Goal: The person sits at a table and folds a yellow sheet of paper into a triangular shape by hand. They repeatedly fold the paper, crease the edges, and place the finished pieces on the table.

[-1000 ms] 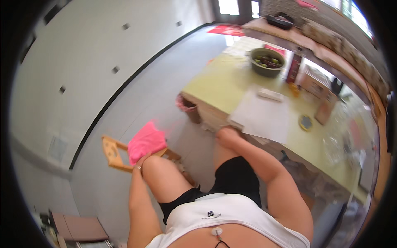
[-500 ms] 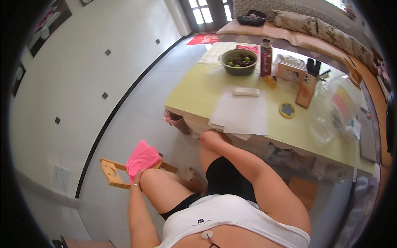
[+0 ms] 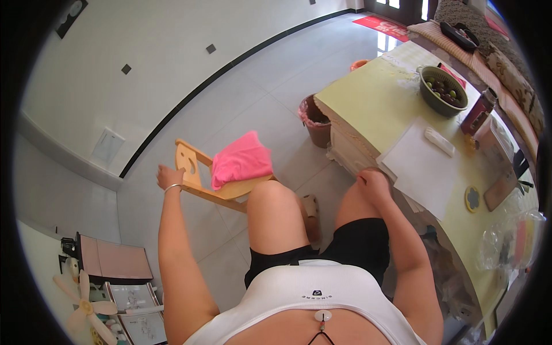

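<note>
A small light-wood chair (image 3: 233, 188) with a smiling-face cutout in its backrest stands on the floor, left of my knees. Over its seat lies a bright pink cloth (image 3: 242, 159), bunched and crumpled. My left hand (image 3: 171, 177) is at the near end of the backrest, fingers curled against the wood; the grip is partly hidden. My right hand (image 3: 372, 185) rests as a loose fist on my right knee, beside the table edge, with nothing seen in it. Closest to that hand on the table are sheets of white paper (image 3: 417, 168) and a small white case (image 3: 439, 142).
The pale yellow table (image 3: 368, 106) holds a basin of grapes (image 3: 441, 96), a dark red bottle (image 3: 479, 112), a phone (image 3: 499, 191) and a clear plastic bag (image 3: 512, 236). A lined bin (image 3: 316, 123) stands at its corner. A fan (image 3: 86, 307) is at lower left.
My view has turned left. My left hand has moved from beside the pink cloth and my knee to the chair's backrest. My right hand stays on my right knee.
</note>
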`<state>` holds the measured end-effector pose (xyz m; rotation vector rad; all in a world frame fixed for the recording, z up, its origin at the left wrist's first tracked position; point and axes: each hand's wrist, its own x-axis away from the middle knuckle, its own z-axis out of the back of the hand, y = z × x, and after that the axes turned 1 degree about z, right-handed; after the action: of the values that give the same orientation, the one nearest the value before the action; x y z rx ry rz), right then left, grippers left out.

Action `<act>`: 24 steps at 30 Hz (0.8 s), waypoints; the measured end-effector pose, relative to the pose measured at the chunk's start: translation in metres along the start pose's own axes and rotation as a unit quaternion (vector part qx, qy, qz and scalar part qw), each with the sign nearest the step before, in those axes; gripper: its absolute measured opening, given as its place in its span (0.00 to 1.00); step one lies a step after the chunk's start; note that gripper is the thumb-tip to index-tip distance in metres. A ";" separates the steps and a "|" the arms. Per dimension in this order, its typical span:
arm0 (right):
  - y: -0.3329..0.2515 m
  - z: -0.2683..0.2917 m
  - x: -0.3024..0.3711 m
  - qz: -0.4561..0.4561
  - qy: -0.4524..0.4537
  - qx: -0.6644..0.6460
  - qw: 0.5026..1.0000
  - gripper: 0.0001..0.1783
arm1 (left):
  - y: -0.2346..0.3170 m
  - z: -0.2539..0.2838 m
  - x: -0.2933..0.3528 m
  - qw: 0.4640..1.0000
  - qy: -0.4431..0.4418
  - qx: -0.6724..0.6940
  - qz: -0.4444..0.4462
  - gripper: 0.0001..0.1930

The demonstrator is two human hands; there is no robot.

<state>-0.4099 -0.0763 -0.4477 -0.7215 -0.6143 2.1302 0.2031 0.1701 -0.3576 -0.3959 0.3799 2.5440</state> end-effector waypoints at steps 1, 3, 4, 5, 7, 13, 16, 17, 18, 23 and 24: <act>-0.009 -0.008 -0.005 0.007 -0.006 -0.018 1.000 0.08 | -0.062 -0.003 -0.018 0.984 -0.100 0.116 0.086 0.31; -0.008 -0.009 -0.009 0.005 -0.007 0.005 1.000 0.08 | -0.077 -0.022 -0.019 0.869 -0.267 0.329 0.255 0.31; 0.002 -0.002 -0.007 -0.011 -0.002 0.039 0.999 0.08 | -0.028 -0.037 0.001 0.765 -0.346 0.423 0.341 0.32; -0.006 -0.005 -0.010 -0.012 -0.011 0.031 0.999 0.08 | -0.038 -0.031 0.005 0.766 -0.325 0.437 0.342 0.31; -0.020 -0.012 -0.015 -0.014 -0.034 0.028 0.999 0.08 | -0.045 -0.034 0.019 0.758 -0.293 0.469 0.346 0.29; -0.022 -0.023 -0.023 0.043 -0.015 0.051 0.998 0.07 | 0.041 -0.015 0.070 0.767 -0.417 0.401 0.277 0.21; -0.026 -0.024 -0.025 0.052 -0.034 0.078 0.995 0.07 | 0.069 -0.026 0.097 0.777 -0.362 0.427 0.286 0.19; -0.027 -0.025 -0.024 0.047 -0.034 0.078 0.995 0.07 | 0.067 -0.026 0.097 0.776 -0.359 0.435 0.282 0.19; -0.027 -0.024 -0.022 0.040 -0.031 0.078 0.996 0.07 | 0.067 -0.025 0.095 0.776 -0.356 0.443 0.274 0.20; -0.022 -0.017 -0.017 0.036 -0.006 0.064 0.997 0.07 | 0.038 -0.013 0.068 0.775 -0.410 0.427 0.220 0.22; -0.020 -0.016 -0.015 0.034 0.000 0.057 0.998 0.07 | 0.028 -0.012 0.060 0.782 -0.422 0.411 0.201 0.22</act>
<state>-0.3807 -0.0737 -0.4422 -0.6884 -0.4706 2.2088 0.1413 0.1708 -0.3846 1.2171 1.1985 2.2992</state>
